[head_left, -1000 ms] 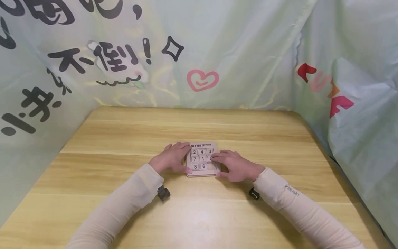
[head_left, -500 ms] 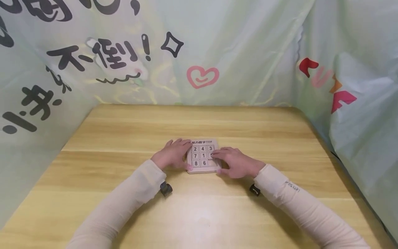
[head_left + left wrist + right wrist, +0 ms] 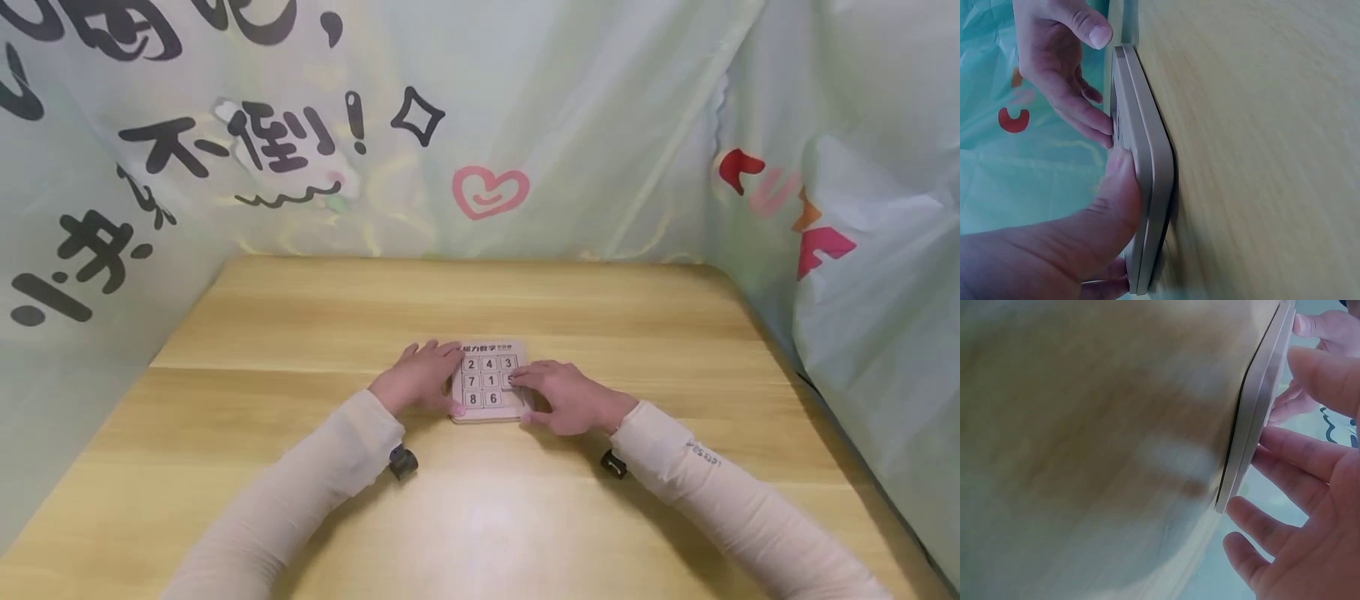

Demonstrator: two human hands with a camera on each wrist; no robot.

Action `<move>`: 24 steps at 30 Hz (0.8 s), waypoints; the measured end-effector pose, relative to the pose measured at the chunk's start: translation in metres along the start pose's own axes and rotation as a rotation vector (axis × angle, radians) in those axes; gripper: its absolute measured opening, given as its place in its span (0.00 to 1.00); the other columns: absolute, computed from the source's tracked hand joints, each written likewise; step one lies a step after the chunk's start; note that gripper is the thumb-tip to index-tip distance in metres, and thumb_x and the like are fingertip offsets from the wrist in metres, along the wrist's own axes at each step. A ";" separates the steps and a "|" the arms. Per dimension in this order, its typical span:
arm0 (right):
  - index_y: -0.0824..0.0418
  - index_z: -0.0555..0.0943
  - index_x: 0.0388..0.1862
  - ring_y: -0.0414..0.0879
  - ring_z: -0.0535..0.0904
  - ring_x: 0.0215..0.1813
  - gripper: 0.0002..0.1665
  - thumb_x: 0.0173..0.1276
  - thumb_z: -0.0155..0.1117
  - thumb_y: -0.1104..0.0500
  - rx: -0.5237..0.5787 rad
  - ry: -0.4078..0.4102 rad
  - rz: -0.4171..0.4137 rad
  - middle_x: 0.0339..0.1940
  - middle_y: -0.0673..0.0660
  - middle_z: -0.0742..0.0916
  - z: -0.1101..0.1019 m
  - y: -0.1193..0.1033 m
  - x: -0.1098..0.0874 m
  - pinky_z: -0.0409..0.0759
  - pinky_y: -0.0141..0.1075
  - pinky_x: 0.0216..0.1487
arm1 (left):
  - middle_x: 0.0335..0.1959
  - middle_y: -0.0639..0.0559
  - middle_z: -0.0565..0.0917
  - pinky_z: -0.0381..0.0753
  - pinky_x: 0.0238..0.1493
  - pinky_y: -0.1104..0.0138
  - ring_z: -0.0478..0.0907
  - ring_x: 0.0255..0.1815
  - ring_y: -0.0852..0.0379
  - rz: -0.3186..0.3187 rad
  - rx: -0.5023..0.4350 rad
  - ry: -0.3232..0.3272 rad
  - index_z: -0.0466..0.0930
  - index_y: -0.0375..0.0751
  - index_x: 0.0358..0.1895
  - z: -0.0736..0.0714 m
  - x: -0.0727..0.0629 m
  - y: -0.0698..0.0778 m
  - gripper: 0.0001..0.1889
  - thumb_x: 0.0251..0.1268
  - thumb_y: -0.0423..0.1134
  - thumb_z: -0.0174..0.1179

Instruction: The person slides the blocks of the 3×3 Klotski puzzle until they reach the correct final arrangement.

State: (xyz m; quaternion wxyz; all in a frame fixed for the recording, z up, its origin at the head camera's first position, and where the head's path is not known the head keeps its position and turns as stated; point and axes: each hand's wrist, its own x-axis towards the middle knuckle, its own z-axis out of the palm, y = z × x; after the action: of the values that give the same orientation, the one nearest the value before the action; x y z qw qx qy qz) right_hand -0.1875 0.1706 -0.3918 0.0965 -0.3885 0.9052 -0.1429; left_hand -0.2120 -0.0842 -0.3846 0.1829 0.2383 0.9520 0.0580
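Note:
A pale sliding number puzzle (image 3: 489, 413) lies flat on the table. Its tiles read 2 4 3 on top, 7 1 5 in the middle, and 8 6 below with a gap at bottom right. My left hand (image 3: 418, 377) holds the puzzle's left side, thumb at the near corner and fingers at the far one. At the right side, my right hand (image 3: 573, 400) touches the 5 tile (image 3: 507, 382) with its fingertips, partly covering it. The right thumb is by the near right corner. In the left wrist view, the puzzle's thick edge (image 3: 1155, 144) shows beside my left thumb (image 3: 1121, 187).
The wooden table (image 3: 480, 308) extends around the puzzle on all sides. Behind it and along both sides hangs a pale green printed curtain (image 3: 585, 150). Small black devices (image 3: 402, 462) sit at both cuffs.
The head view has shifted slightly up and down. Both hands keep their places on the puzzle, and the tile order looks the same.

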 end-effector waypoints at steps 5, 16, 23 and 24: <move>0.67 0.74 0.64 0.63 0.65 0.69 0.34 0.63 0.68 0.51 -0.010 -0.006 -0.001 0.67 0.62 0.75 0.004 -0.001 -0.001 0.62 0.60 0.67 | 0.77 0.46 0.53 0.44 0.73 0.43 0.48 0.75 0.37 -0.003 0.030 -0.004 0.55 0.41 0.76 0.004 -0.003 0.001 0.52 0.52 0.61 0.68; 0.68 0.73 0.64 0.63 0.65 0.69 0.34 0.64 0.67 0.50 0.009 -0.033 0.006 0.67 0.62 0.74 0.008 -0.006 -0.003 0.61 0.59 0.68 | 0.77 0.46 0.53 0.45 0.73 0.43 0.49 0.75 0.37 -0.014 0.030 -0.025 0.55 0.40 0.76 0.009 -0.007 0.002 0.51 0.52 0.61 0.68; 0.66 0.74 0.64 0.63 0.65 0.69 0.34 0.63 0.68 0.50 -0.022 -0.009 0.009 0.66 0.61 0.76 0.003 -0.003 -0.002 0.61 0.58 0.68 | 0.77 0.46 0.54 0.46 0.72 0.43 0.50 0.75 0.37 -0.008 0.055 0.009 0.55 0.41 0.76 0.005 -0.003 0.002 0.51 0.52 0.61 0.68; 0.67 0.74 0.64 0.63 0.65 0.69 0.34 0.63 0.68 0.50 -0.023 -0.009 0.005 0.66 0.61 0.76 0.003 -0.003 -0.003 0.61 0.58 0.68 | 0.77 0.46 0.54 0.46 0.72 0.43 0.50 0.75 0.36 -0.007 0.054 0.010 0.55 0.41 0.75 0.004 -0.002 0.002 0.51 0.52 0.61 0.68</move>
State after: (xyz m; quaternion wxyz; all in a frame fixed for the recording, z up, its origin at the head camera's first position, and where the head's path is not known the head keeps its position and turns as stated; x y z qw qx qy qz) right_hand -0.1832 0.1702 -0.3931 0.0963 -0.3878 0.9074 -0.1304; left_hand -0.2078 -0.0831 -0.3871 0.1717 0.2395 0.9550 0.0326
